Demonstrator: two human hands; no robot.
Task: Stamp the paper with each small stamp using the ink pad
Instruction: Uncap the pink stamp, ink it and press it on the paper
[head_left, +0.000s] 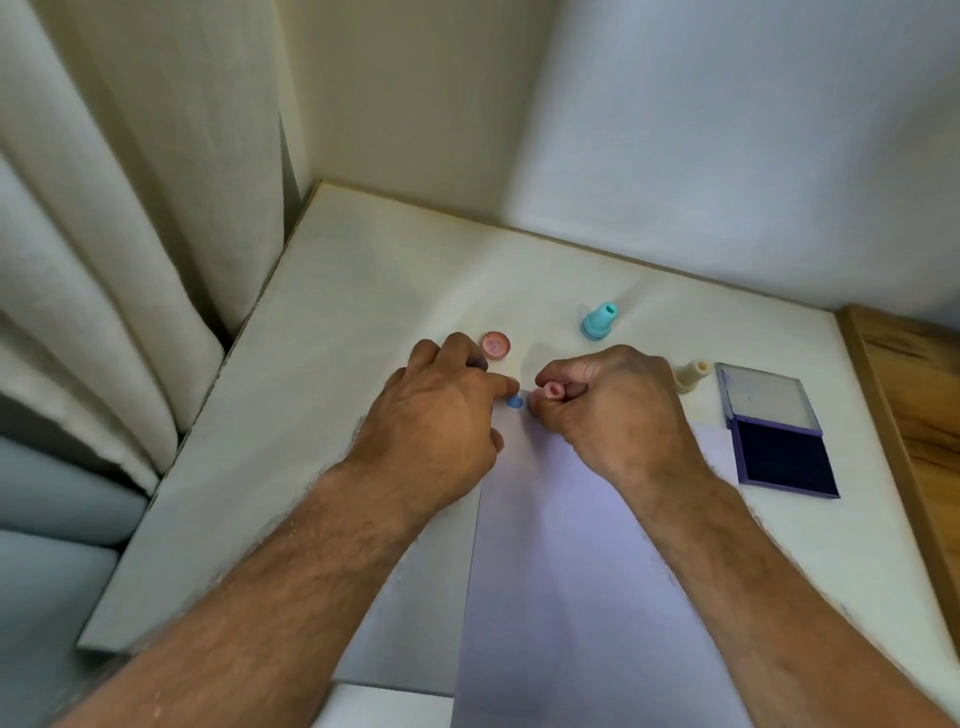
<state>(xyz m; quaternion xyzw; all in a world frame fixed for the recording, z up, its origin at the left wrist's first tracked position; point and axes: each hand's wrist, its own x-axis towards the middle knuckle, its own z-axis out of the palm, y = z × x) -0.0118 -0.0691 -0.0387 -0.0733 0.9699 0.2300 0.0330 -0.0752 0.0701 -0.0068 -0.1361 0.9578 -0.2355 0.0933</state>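
A sheet of white paper (561, 571) lies on the table in front of me. My right hand (613, 410) is closed around a small pink stamp (555, 391) over the paper's top edge. My left hand (447, 415) rests next to it, fingertips at a small blue piece (514, 401); whether it grips that piece is unclear. A pink round cap (495, 345) lies just beyond my left hand. A teal stamp (598, 320) stands further back. A cream stamp (690, 375) stands to the right, partly hidden by my right hand. The open purple ink pad (784, 457) sits at the right.
The white table (322, 364) ends at a wall behind and a curtain (130, 260) on the left. A wooden surface (924, 405) borders the table on the right, just past the ink pad.
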